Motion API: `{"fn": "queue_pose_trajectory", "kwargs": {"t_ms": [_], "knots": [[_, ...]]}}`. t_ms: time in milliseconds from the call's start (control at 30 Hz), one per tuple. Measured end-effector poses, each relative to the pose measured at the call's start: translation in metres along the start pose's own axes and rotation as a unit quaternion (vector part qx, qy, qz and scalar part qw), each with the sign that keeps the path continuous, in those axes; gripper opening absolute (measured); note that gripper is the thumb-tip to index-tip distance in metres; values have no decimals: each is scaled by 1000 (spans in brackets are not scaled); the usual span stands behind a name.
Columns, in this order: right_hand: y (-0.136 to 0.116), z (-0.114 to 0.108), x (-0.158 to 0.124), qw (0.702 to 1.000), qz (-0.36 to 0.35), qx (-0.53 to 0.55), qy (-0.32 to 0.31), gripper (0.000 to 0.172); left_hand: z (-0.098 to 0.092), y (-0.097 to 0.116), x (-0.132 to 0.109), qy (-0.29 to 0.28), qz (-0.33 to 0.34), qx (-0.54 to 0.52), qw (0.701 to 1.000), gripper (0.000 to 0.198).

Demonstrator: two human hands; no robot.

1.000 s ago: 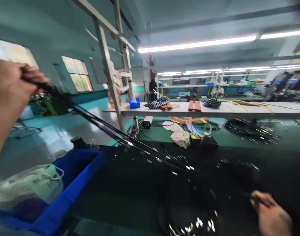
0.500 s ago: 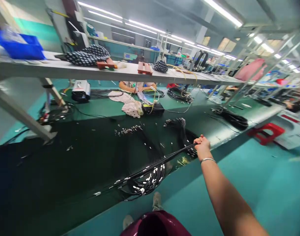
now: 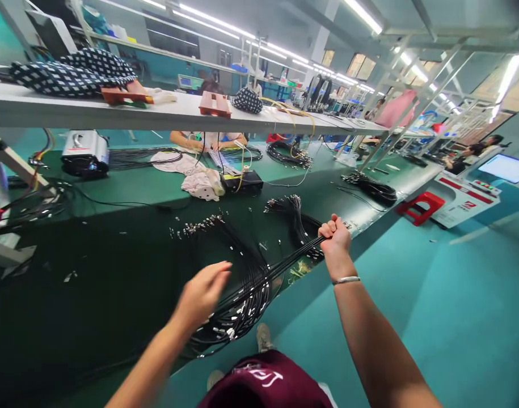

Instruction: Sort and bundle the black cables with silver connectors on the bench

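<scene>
The left hand had entered view, loosely open, leaving the right hand alone gripping thin black cables.

We record black cables with white tags against a dark green tabletop. We find a maroon garment bearing white lettering, a silver bracelet, a teal floor, a red stool, a pale pink cloth with dark dots, and dark fabric patterned with white squares.
</scene>
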State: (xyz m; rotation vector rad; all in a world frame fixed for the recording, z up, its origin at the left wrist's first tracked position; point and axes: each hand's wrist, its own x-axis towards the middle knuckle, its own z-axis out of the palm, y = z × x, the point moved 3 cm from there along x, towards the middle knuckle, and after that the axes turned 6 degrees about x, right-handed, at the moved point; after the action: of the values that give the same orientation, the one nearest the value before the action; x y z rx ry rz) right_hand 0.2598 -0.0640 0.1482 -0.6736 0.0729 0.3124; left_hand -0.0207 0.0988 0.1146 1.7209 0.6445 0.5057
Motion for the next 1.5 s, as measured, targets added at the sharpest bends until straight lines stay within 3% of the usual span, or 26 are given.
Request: {"fn": "queue_pose_trajectory", "kwargs": {"t_ms": [67,133,200,267,333,433,567,633,700,867,1133,1300,1500], "knots": [[-2,7,-6,1000,10,13,-19,25,43,0,13,-73,59,68,993,34],[-3,12,-9,999,17,27,-44,25,82,-1,30,-165,76,108,977,42],[-4,14,-8,997,22,39,-65,24,108,-6,41,-256,34,76,963,36],[-3,13,-4,995,36,43,-82,19,119,-9,47,-320,-23,-5,947,32],[0,7,-1,993,58,34,-102,19,119,-11,49,-328,-77,-85,938,32],[11,-8,-7,978,112,-13,-175,39,114,-11,51,-292,-132,-144,936,32],[42,-37,-33,919,209,-180,-281,43,116,-10,54,-269,-160,-171,934,34],[55,-50,-42,892,211,-269,-295,39,118,-10,55,-271,-158,-176,933,37],[63,-56,-46,883,187,-324,-283,36,118,-10,55,-273,-152,-180,933,38],[66,-55,-48,900,151,-346,-217,36,116,-12,55,-253,-146,-185,938,35],[68,-57,-58,938,134,-273,-168,45,117,-18,55,-232,-120,-190,946,30],[70,-59,-62,953,109,-252,-126,39,119,-22,53,-233,-123,-188,946,33],[72,-57,-66,958,96,-236,-131,43,119,-24,53,-225,-129,-227,939,29]]}}
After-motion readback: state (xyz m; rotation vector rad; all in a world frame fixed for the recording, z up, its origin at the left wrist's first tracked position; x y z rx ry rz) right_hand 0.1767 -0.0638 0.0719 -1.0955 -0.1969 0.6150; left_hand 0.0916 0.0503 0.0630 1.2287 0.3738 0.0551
